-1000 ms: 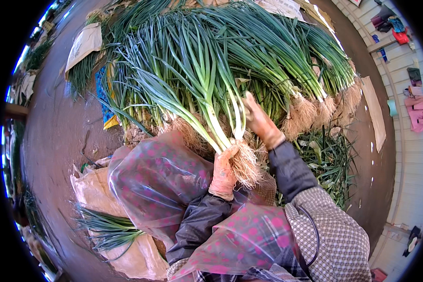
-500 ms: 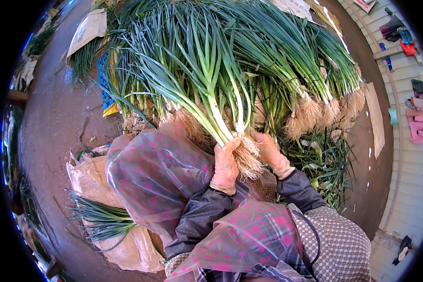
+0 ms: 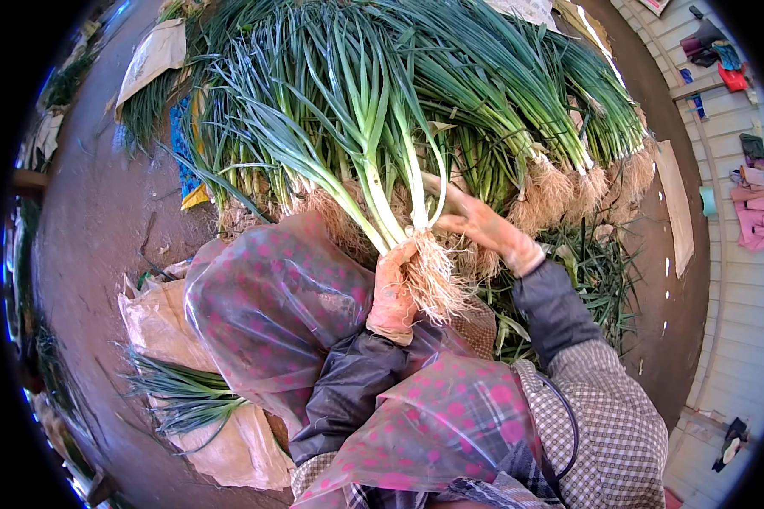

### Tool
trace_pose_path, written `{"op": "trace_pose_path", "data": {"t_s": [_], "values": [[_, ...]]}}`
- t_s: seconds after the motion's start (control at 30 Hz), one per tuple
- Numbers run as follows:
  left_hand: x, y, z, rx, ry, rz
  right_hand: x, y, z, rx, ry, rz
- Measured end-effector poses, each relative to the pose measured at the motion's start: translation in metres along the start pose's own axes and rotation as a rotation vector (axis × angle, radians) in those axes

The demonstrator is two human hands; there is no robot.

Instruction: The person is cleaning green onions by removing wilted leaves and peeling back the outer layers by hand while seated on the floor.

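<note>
My left hand (image 3: 396,284) is closed round a few green onions (image 3: 380,195) just above their roots, above my covered lap. Their pale roots (image 3: 437,273) hang out past the fingers, and the green leaves fan away from me over the heap. To the right of these stalks, my right hand (image 3: 484,227) reaches forward with its fingers stretched out and a little blurred. Its fingertips lie close beside the held stalks, partly over the heap behind; I cannot tell whether they touch. I see nothing held in it.
A wide heap of green onions (image 3: 272,93) lies ahead, with tied bunches (image 3: 560,161) at its right. Loose green leaves (image 3: 598,288) lie below those. At my left, more onions (image 3: 187,394) rest on tan sacking (image 3: 229,450). A spotted plastic sheet (image 3: 272,288) covers my legs.
My right hand has let go of the onions near their roots and moved up and forward, fingers opening. My left hand keeps its hold, shifted slightly left.
</note>
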State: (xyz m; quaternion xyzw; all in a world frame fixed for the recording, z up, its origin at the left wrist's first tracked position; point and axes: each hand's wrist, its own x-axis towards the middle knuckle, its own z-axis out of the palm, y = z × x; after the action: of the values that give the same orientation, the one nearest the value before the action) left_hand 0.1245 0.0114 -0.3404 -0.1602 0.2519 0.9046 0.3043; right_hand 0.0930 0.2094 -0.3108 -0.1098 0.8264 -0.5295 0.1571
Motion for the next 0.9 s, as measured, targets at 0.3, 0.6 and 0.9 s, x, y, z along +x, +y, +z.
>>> {"op": "trace_pose_path", "data": {"t_s": [0.3,0.6,0.9], "values": [[-0.001,0.004,-0.008,0.026,0.006,0.117,0.021,-0.027,0.0,-0.742,-0.169,-0.367],[0.013,-0.01,0.014,-0.066,0.003,-0.195,-0.061,0.023,-0.038,-0.265,-0.332,0.304],[0.009,-0.016,-0.012,0.204,0.015,-0.067,-0.002,0.029,0.026,-0.075,-0.013,0.021]]}}
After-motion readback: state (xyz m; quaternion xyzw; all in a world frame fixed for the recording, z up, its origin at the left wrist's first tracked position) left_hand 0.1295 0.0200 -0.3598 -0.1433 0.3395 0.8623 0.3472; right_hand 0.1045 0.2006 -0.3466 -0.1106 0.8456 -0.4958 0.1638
